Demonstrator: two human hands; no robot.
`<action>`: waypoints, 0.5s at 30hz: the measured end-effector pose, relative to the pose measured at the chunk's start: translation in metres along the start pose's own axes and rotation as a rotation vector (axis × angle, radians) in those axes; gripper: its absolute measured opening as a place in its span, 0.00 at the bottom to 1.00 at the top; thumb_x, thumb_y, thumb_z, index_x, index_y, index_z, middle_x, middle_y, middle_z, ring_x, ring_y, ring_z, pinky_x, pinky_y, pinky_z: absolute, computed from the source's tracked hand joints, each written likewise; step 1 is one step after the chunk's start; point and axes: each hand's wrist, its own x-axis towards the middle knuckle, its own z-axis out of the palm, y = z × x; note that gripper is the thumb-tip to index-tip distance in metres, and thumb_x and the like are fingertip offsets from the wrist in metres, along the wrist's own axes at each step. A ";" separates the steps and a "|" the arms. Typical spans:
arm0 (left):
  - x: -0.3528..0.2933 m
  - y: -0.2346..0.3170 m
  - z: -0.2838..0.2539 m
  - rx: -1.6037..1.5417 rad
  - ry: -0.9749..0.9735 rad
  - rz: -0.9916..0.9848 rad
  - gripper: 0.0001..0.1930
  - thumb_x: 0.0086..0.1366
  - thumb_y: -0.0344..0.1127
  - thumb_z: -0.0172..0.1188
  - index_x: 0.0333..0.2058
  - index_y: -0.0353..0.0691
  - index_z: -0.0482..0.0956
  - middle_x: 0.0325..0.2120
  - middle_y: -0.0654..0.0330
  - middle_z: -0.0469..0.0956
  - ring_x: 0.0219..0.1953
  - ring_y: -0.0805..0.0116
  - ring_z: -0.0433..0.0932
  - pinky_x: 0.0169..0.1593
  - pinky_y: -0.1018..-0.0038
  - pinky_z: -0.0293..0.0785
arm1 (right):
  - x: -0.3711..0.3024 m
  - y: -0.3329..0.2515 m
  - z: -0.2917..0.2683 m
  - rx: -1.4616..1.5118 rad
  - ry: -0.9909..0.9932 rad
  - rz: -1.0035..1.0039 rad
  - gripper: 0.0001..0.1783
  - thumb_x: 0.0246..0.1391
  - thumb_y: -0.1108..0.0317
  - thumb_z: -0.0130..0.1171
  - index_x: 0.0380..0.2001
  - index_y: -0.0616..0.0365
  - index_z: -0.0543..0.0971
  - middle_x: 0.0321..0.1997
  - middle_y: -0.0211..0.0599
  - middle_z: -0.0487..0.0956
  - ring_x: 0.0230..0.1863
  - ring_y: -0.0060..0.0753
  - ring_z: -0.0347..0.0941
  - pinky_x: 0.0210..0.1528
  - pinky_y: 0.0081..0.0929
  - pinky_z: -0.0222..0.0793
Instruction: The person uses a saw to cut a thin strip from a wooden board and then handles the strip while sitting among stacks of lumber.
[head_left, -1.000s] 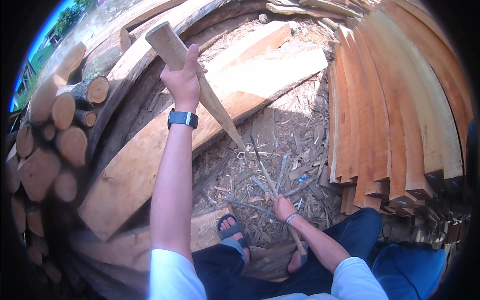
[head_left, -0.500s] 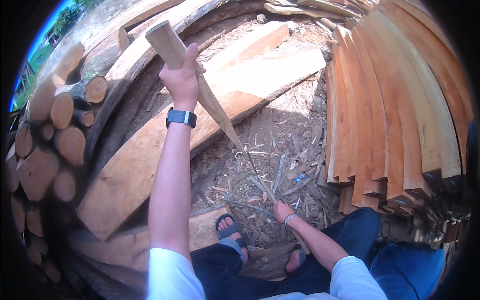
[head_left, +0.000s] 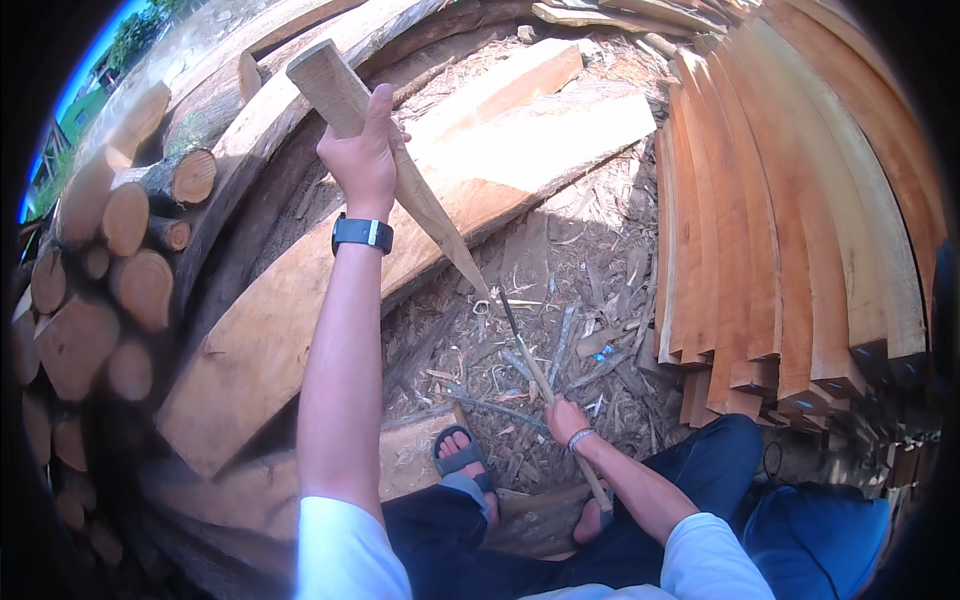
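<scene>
While the left hand (head_left: pixel 362 165), thumb up, grips a pale wooden stake (head_left: pixel 427 207) tapering to a point above chip-strewn ground (head_left: pixel 585 265), the right hand (head_left: pixel 566 418) is wrapped round a long-handled knife (head_left: pixel 537 371), dark blade (head_left: pixel 510 315) beside the stake's tip.

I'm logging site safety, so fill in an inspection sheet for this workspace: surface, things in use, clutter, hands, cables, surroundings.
Surface: ground strewn with wood chips.
Things in use: tapered wooden piece; thin tool, its dark end near the piece's narrow tip, contact unclear.
Clutter: small blue scrap among the chips.
Hands: left hand grips the wooden piece, right hand the tool.
Cables: thin dark strand at lower right, kind unclear.
Surroundings: cut logs left, stacked boards right, long slab ahead.
</scene>
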 end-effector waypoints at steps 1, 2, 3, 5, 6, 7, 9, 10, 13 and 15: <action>-0.001 -0.001 -0.003 0.009 0.002 -0.001 0.22 0.59 0.49 0.70 0.31 0.33 0.76 0.20 0.59 0.77 0.20 0.72 0.79 0.24 0.76 0.78 | -0.001 -0.011 -0.002 0.021 0.031 0.017 0.19 0.64 0.60 0.46 0.40 0.70 0.73 0.32 0.67 0.79 0.39 0.71 0.76 0.46 0.57 0.73; 0.000 -0.002 -0.002 0.003 0.002 -0.001 0.22 0.59 0.49 0.70 0.31 0.33 0.76 0.20 0.59 0.77 0.20 0.72 0.79 0.24 0.76 0.78 | -0.001 -0.006 -0.002 0.006 0.011 0.009 0.18 0.63 0.61 0.46 0.40 0.70 0.73 0.32 0.67 0.79 0.39 0.71 0.76 0.46 0.57 0.73; 0.001 -0.003 -0.003 0.005 -0.004 0.003 0.22 0.58 0.49 0.70 0.31 0.32 0.76 0.20 0.59 0.78 0.20 0.72 0.79 0.24 0.76 0.78 | 0.001 0.001 0.001 -0.010 -0.010 0.001 0.18 0.63 0.61 0.46 0.40 0.69 0.73 0.32 0.67 0.79 0.39 0.71 0.76 0.45 0.57 0.73; 0.003 -0.003 -0.001 -0.003 -0.022 0.008 0.23 0.58 0.50 0.70 0.31 0.32 0.76 0.20 0.58 0.78 0.20 0.72 0.79 0.25 0.75 0.79 | 0.008 0.030 0.008 -0.166 -0.146 -0.114 0.18 0.63 0.61 0.47 0.39 0.69 0.72 0.32 0.66 0.79 0.38 0.71 0.76 0.45 0.58 0.72; 0.003 0.001 0.010 -0.031 -0.030 -0.006 0.23 0.58 0.50 0.70 0.31 0.32 0.76 0.20 0.58 0.78 0.20 0.72 0.79 0.25 0.75 0.79 | 0.015 0.061 0.017 -0.305 -0.252 -0.215 0.17 0.64 0.61 0.47 0.39 0.69 0.72 0.32 0.66 0.79 0.38 0.71 0.76 0.44 0.58 0.72; 0.003 0.003 0.016 -0.047 -0.036 -0.019 0.23 0.58 0.50 0.70 0.31 0.32 0.76 0.20 0.58 0.78 0.20 0.72 0.79 0.25 0.75 0.79 | 0.020 0.076 0.023 -0.441 -0.368 -0.323 0.17 0.64 0.60 0.47 0.39 0.68 0.71 0.31 0.66 0.79 0.38 0.71 0.76 0.44 0.58 0.72; 0.001 0.001 0.003 -0.024 -0.022 -0.019 0.23 0.58 0.50 0.70 0.31 0.32 0.76 0.20 0.58 0.78 0.20 0.72 0.79 0.25 0.75 0.79 | 0.014 0.045 0.023 -0.165 -0.077 -0.117 0.18 0.64 0.60 0.47 0.39 0.68 0.71 0.30 0.66 0.79 0.37 0.70 0.76 0.42 0.58 0.72; 0.000 0.000 -0.002 -0.014 -0.013 -0.009 0.23 0.58 0.50 0.70 0.31 0.32 0.76 0.20 0.58 0.78 0.20 0.72 0.79 0.25 0.75 0.79 | 0.008 0.021 0.015 -0.029 0.060 -0.010 0.18 0.64 0.60 0.47 0.39 0.68 0.72 0.30 0.66 0.79 0.36 0.70 0.77 0.42 0.58 0.72; 0.000 0.002 0.002 -0.022 -0.003 0.013 0.23 0.58 0.49 0.70 0.31 0.32 0.76 0.20 0.58 0.78 0.20 0.72 0.79 0.25 0.75 0.79 | 0.006 -0.009 -0.010 0.060 0.105 -0.020 0.18 0.64 0.60 0.47 0.38 0.69 0.71 0.30 0.66 0.79 0.37 0.70 0.76 0.43 0.58 0.72; -0.001 0.001 0.006 -0.025 -0.008 0.007 0.23 0.58 0.49 0.70 0.31 0.32 0.76 0.20 0.58 0.78 0.20 0.72 0.79 0.25 0.75 0.79 | 0.004 0.004 -0.008 0.020 -0.034 -0.036 0.18 0.64 0.60 0.47 0.39 0.70 0.72 0.31 0.68 0.78 0.38 0.70 0.76 0.44 0.59 0.72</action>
